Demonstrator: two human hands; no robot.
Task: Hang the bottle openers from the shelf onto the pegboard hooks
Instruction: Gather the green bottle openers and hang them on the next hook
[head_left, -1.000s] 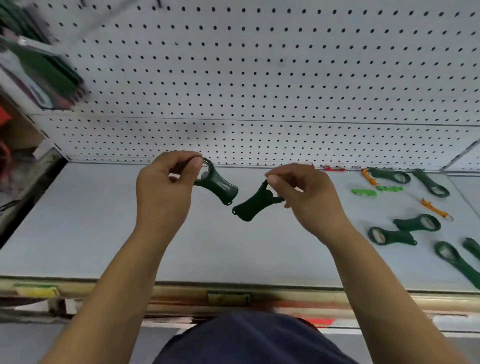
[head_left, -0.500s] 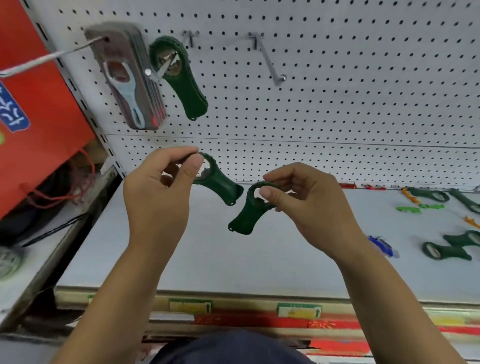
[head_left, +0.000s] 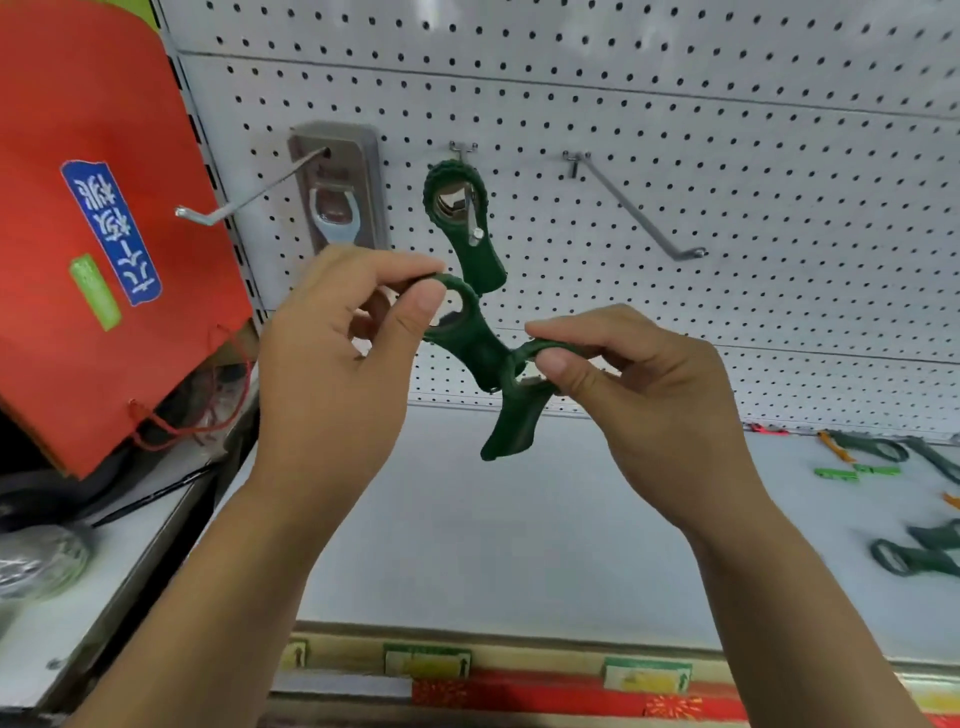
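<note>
Pegboard (head_left: 675, 208) fills the back. Shelf (head_left: 519, 545) sits below, right end cut off. Red bag (head_left: 78, 208) is cropped at left. Left hand (head_left: 332, 364) grip pinches left opener (head_left: 470, 343) by its ring. Right hand (head_left: 639, 395) grip pinches right opener (head_left: 514, 426), thumb hiding part of ring. Both are midair, overlapping, just below hung opener (head_left: 483, 265). Loose openers (head_left: 909, 558) are blurry at right edge. Bare hook (head_left: 634, 208) is to the right.

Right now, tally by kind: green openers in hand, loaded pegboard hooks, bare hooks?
Green openers held: 2, left opener in the left hand, right opener in the right hand
Loaded hooks: 2, left hook with a grey carded pack, middle hook with a hung green opener
Bare hooks: 1, right hook
Total: 5
</note>
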